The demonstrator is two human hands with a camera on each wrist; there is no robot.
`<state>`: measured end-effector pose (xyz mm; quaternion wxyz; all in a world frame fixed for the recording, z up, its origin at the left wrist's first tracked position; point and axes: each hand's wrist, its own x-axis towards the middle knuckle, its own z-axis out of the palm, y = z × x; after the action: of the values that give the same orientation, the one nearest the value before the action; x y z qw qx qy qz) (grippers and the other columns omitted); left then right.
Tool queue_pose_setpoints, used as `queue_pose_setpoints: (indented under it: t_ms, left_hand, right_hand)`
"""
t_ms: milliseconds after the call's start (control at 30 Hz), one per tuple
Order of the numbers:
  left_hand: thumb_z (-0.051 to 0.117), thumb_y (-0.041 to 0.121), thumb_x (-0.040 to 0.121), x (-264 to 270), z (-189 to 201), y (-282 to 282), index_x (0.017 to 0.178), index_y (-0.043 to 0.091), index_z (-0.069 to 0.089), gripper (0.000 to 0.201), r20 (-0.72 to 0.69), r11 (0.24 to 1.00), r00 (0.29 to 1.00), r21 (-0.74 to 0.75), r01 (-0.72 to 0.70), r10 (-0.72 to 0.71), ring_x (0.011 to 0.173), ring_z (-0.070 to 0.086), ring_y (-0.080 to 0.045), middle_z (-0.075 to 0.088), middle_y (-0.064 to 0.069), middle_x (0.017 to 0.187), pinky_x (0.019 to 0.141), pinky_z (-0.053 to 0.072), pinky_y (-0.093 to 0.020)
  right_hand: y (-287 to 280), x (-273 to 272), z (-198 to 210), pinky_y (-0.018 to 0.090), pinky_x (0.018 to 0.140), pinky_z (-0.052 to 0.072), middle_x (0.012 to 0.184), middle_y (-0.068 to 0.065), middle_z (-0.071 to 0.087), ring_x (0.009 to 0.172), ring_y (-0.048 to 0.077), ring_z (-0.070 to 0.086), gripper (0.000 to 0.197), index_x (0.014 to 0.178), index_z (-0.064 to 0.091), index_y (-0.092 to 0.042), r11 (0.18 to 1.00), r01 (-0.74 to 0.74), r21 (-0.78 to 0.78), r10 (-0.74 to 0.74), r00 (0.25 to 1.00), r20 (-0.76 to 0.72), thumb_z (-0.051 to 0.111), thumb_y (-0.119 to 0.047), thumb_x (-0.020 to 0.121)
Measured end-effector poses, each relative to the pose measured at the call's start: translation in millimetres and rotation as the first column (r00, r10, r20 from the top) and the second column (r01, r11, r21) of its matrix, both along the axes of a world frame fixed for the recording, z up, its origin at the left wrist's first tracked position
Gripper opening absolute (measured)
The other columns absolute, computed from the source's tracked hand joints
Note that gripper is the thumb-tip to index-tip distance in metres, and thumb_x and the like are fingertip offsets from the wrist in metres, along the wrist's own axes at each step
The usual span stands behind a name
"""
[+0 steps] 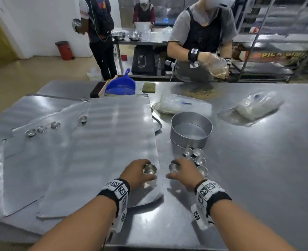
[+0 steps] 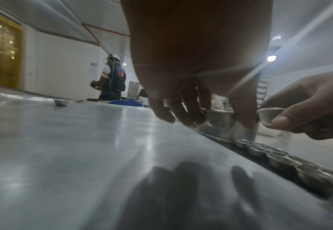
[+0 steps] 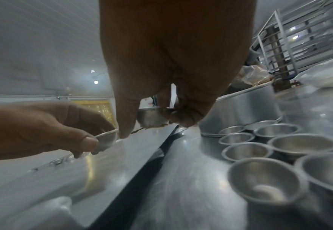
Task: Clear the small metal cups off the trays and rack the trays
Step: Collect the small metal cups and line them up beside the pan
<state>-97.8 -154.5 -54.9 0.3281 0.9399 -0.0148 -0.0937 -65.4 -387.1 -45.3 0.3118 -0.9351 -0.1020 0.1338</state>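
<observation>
My left hand (image 1: 143,171) pinches a small metal cup (image 1: 150,169) just above the near right corner of the top tray (image 1: 113,142). My right hand (image 1: 178,170) pinches a second cup (image 1: 173,167) over the bare table, close beside the left one. The left wrist view shows the left cup (image 2: 218,119) between thumb and fingers. In the right wrist view the right cup (image 3: 151,119) is held the same way. Several cups (image 1: 197,156) stand grouped on the table by my right hand. Several more cups (image 1: 55,124) sit in a row on the far left trays.
A round metal pan (image 1: 191,131) stands just behind the grouped cups. Plastic bags (image 1: 258,105), a blue dustpan (image 1: 121,86) and a sponge (image 1: 148,87) lie further back. A person (image 1: 202,38) works at the table's far side. A tray rack (image 1: 285,33) stands at the back right.
</observation>
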Motion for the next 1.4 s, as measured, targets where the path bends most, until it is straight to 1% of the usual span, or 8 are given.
queue_pose_setpoints:
  t_ms: [300,433,667,867,1000,1067,1200,1400]
  left_hand:
    - [0.082,0.051,0.071,-8,6,-107,0.11,0.024,0.065,0.05,0.0,0.991,0.991,-0.017,0.132,-0.132,0.085,0.06,-0.011,0.066,0.007,0.101,0.075,0.049,-0.028]
    - [0.084,0.048,0.072,-18,0,-136,0.106,0.027,0.065,0.045,-0.058,0.977,0.976,-0.043,0.208,-0.21,0.074,0.056,0.001,0.064,0.013,0.091,0.064,0.04,-0.018]
    - [0.078,0.046,0.072,-35,-19,-153,0.111,0.034,0.062,0.043,-0.132,0.967,0.958,-0.023,0.254,-0.255,0.087,0.065,-0.009,0.07,0.009,0.095,0.081,0.053,-0.028]
    - [0.075,0.044,0.076,-41,-31,-155,0.122,0.038,0.059,0.049,-0.158,0.974,0.961,-0.019,0.225,-0.225,0.081,0.061,-0.001,0.064,0.017,0.087,0.065,0.04,-0.016]
    - [0.078,0.043,0.076,-44,-36,-158,0.125,0.03,0.057,0.055,-0.157,0.981,0.969,-0.002,0.192,-0.19,0.095,0.063,-0.012,0.069,0.006,0.106,0.077,0.045,-0.025]
    - [0.079,0.044,0.074,-45,-39,-158,0.128,0.03,0.055,0.062,-0.146,0.986,0.975,-0.01,0.167,-0.166,0.097,0.064,-0.014,0.068,0.006,0.103,0.083,0.05,-0.029]
    - [0.082,0.048,0.071,-43,-43,-156,0.127,0.025,0.054,0.067,-0.142,0.992,0.982,0.001,0.124,-0.123,0.091,0.062,-0.013,0.067,0.006,0.1,0.08,0.049,-0.028]
    - [0.078,0.049,0.074,-40,-42,-159,0.114,0.024,0.057,0.051,-0.127,0.991,0.984,0.023,0.13,-0.127,0.091,0.061,-0.012,0.066,0.007,0.103,0.074,0.046,-0.027]
  right_hand:
    - [-88,-29,-2,0.029,0.077,0.044,0.11,-0.002,0.062,0.099,0.019,0.061,0.054,0.114,0.067,-0.023,0.994,0.108,-0.011,-0.107,0.993,0.056,0.082,-0.043,0.065]
    - [-112,-44,-11,0.03,0.086,0.045,0.114,0.001,0.061,0.103,0.02,0.058,0.062,0.122,0.064,-0.021,0.996,0.081,-0.021,-0.081,0.996,0.039,0.085,-0.042,0.067]
    - [-128,-68,-35,0.031,0.091,0.045,0.111,0.0,0.052,0.106,0.021,0.056,0.064,0.13,0.058,-0.026,0.995,0.054,-0.086,-0.058,0.997,-0.053,0.082,-0.041,0.072]
    - [-127,-70,-48,0.032,0.093,0.045,0.11,-0.002,0.05,0.108,0.022,0.056,0.069,0.132,0.057,-0.027,0.995,0.058,-0.086,-0.066,0.993,-0.095,0.082,-0.038,0.069]
    - [-128,-72,-55,0.027,0.09,0.042,0.11,-0.005,0.049,0.109,0.02,0.055,0.073,0.134,0.054,-0.027,0.996,0.059,-0.066,-0.065,0.994,-0.093,0.081,-0.04,0.068]
    - [-130,-74,-56,0.029,0.092,0.044,0.115,-0.003,0.053,0.11,0.019,0.055,0.074,0.134,0.052,-0.029,0.997,0.061,-0.056,-0.066,0.994,-0.092,0.081,-0.042,0.068]
    - [-134,-79,-58,0.033,0.093,0.048,0.118,-0.006,0.055,0.105,0.016,0.056,0.075,0.128,0.048,-0.032,0.993,0.115,-0.012,-0.115,0.989,-0.092,0.081,-0.045,0.063]
    - [-138,-80,-58,0.029,0.088,0.046,0.117,-0.007,0.053,0.102,0.013,0.054,0.067,0.125,0.052,-0.03,0.988,0.155,0.007,-0.155,0.986,-0.069,0.08,-0.043,0.066]
